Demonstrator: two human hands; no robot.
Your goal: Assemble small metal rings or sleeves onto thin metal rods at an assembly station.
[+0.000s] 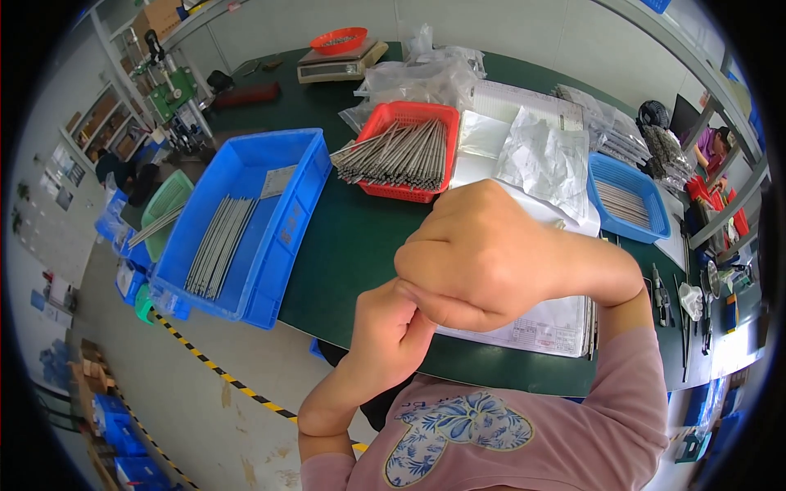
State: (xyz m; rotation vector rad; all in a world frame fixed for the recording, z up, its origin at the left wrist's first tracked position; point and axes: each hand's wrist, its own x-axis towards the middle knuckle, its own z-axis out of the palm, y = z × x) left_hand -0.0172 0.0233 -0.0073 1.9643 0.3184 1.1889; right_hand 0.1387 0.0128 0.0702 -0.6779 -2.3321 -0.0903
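My right hand (471, 254) is closed in a fist, raised above the bench with its back toward me. Just below and left of it is my left hand (389, 323), also closed, its thumb side touching the right hand. Whatever the two hands may pinch between them is hidden by the fingers. Beyond them sits a red basket (401, 193) heaped with thin metal rods (401, 155) with threaded-looking ends. To the left, a large blue bin (282, 237) holds a row of slim grey rods (219, 245) and a paper slip (278, 181).
Printed sheets (540, 327) and crumpled plastic (544, 155) cover part of the green bench (323, 278). A small blue basket (626, 168) of rods stands right. At the back are a scale (340, 65) with a red dish and plastic bags (422, 82). Another person (712, 151) sits far right.
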